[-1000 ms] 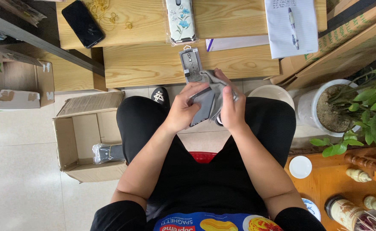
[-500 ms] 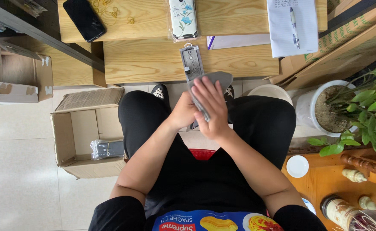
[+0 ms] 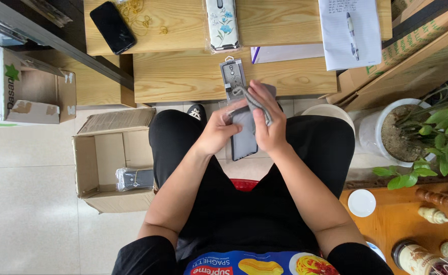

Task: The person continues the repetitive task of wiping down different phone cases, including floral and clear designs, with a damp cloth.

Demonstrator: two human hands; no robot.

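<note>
Right now the person sits with both hands raised over the lap, just in front of the wooden counter (image 3: 183,76). Their left hand (image 3: 219,133) is closed around the edge of a dark phone case (image 3: 244,137), holding it upright between the knees. Their right hand (image 3: 265,119) is curled on a grey cloth (image 3: 254,102), pressing it against the upper part of the case.

Just beyond the fingers, at the counter's near edge, lies a grey packaged case (image 3: 230,76), and farther back a floral phone case (image 3: 222,23) in clear wrap. A black phone (image 3: 113,27) rests on the counter to the left, a sheet of paper with a pen (image 3: 348,30) to the right. On the floor beside the left leg stands an open cardboard box (image 3: 96,163) with a wrapped item (image 3: 134,179) inside. A potted plant (image 3: 412,132) stands near the right knee.
</note>
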